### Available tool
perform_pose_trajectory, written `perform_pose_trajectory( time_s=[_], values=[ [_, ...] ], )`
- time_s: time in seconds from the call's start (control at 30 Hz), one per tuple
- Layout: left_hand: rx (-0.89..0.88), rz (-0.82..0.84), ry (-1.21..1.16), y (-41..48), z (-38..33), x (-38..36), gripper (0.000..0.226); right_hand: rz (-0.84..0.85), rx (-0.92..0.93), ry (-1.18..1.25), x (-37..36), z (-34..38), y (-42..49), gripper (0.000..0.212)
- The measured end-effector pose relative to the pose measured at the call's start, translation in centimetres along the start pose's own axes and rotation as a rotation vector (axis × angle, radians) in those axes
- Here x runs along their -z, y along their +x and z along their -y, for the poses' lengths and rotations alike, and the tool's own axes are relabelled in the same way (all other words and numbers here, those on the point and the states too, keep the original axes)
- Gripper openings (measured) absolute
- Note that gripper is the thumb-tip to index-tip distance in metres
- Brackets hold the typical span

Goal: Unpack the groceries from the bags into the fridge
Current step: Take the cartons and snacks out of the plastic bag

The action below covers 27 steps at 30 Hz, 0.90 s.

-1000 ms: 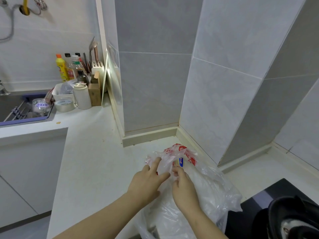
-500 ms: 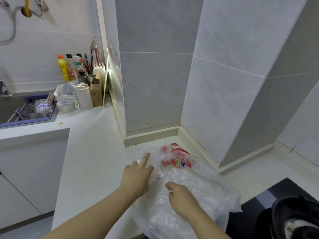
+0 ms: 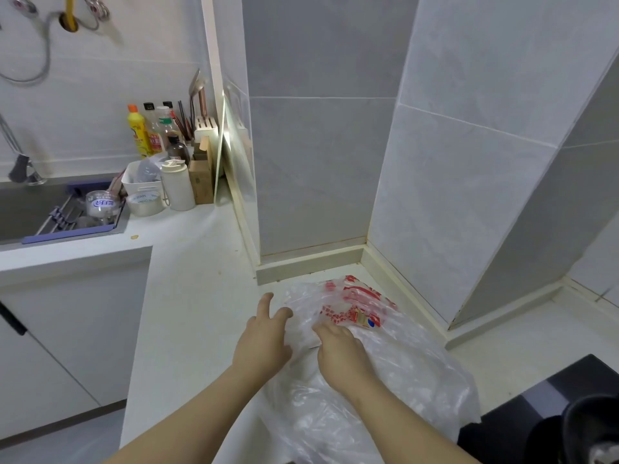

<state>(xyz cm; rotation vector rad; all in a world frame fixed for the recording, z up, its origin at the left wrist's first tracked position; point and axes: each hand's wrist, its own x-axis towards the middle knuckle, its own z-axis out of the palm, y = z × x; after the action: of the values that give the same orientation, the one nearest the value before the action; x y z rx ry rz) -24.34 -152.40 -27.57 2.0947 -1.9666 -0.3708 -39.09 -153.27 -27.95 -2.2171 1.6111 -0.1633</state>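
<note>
A translucent white plastic bag (image 3: pixel 412 380) with red print lies crumpled on the white countertop (image 3: pixel 187 296), in the corner by the tiled wall. Its contents are hidden by the plastic. My left hand (image 3: pixel 264 336) is at the bag's left edge, fingers spread and straight, touching the plastic. My right hand (image 3: pixel 341 353) lies on top of the bag just below the red print, its fingers bent down into the plastic and pinching it. No fridge is in view.
A sink (image 3: pixel 30 209) with a dish rack sits at the far left. Bottles (image 3: pixel 137 132), a white jug (image 3: pixel 177 185) and a knife block (image 3: pixel 201 172) crowd the back of the counter. A black hob (image 3: pixel 536 396) with a dark pan (image 3: pixel 593 426) is at lower right.
Both hands came down from the bag's knotted top. The top has flattened, the left hand has opened at the bag's left edge, and the right hand has slid up toward the red print.
</note>
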Motion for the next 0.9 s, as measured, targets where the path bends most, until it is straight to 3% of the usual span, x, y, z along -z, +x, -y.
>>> perform_pose_trajectory(
  time_s=[0.1, 0.3, 0.5, 0.67, 0.73, 0.9],
  values=[
    [-0.004, 0.019, -0.011, 0.1, 0.3, -0.3, 0.053, 0.091, -0.061, 0.001, -0.5, -0.2, 1.3, 0.051],
    [0.012, 0.049, 0.019, 0.1, 0.3, -1.4, 0.056, 0.086, -0.121, -0.119, -1.3, -0.7, 1.8, 0.046],
    [0.031, 0.053, 0.037, 0.2, 0.4, -2.0, 0.054, -0.012, -0.181, -0.057, -1.4, -0.7, 1.7, 0.058],
    [0.031, 0.069, -0.043, 0.6, 0.6, -2.0, 0.054, -0.21, -0.192, 0.095, -0.5, -1.3, 0.4, 0.049],
    [0.032, 0.014, -0.043, 0.4, 0.2, -1.4, 0.056, -0.248, -0.198, 0.25, 0.1, -1.5, -0.2, 0.044],
    [0.014, -0.28, -0.251, -1.2, -2.1, 1.0, 0.047, -0.154, -0.306, 0.981, 2.5, -0.7, -2.1, 0.016]
  ],
)
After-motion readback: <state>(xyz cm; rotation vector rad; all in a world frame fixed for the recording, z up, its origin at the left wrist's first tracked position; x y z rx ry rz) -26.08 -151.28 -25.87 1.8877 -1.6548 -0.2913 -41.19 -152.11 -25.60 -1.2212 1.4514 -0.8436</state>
